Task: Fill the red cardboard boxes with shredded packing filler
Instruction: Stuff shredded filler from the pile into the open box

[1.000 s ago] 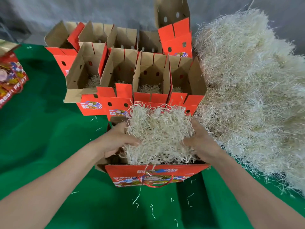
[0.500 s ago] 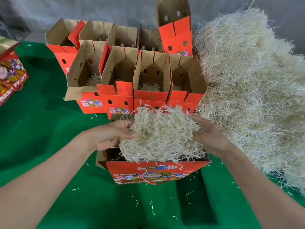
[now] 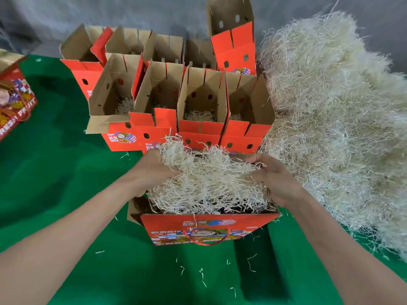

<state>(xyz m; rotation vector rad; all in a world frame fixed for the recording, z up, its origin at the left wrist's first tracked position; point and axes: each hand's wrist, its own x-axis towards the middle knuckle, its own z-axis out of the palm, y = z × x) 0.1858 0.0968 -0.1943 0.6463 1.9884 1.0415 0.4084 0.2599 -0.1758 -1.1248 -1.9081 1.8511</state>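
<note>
**Fig.** Head view, both hands at the nearest red box.

- **Left grip** [image 3: 154,170]: fingers curled into the left edge of the wad of filler [image 3: 209,183], closed round a tuft that sticks up above the knuckles.
- **Right grip** [image 3: 275,179]: fingers and thumb curled over the wad's right edge, holding it.
- **Wad:** spans btw. the two grips and sits in the open top of the nearest red box [image 3: 209,227]. It bulges above the rim, w/ strands hanging over the front wall.
- **Below the grips:** on that box's printed front, a red rope handle [image 3: 207,241] hangs in a loop.
- **Beyond the grips:** front row of boxes [image 3: 202,106], four side by side, flaps up, each w/ a little filler at the bottom (the right-hand one shows only a glimpse inside).
- **Further back:** back row of boxes [image 3: 163,49], contents not discernible. The one at the right end stands taller than the rest.
- **Just right of the right grip:** filler heap [image 3: 330,128], large, touching the front row's right-hand box and lying close to the nearest box.
- **Far left of the left grip:** printed box [image 3: 13,100], cut off by the frame edge.
- **Base:** all rest on the green worktop [image 3: 66,172]. Loose strands [image 3: 202,276] lie scattered nearer the person than the grips.
</note>
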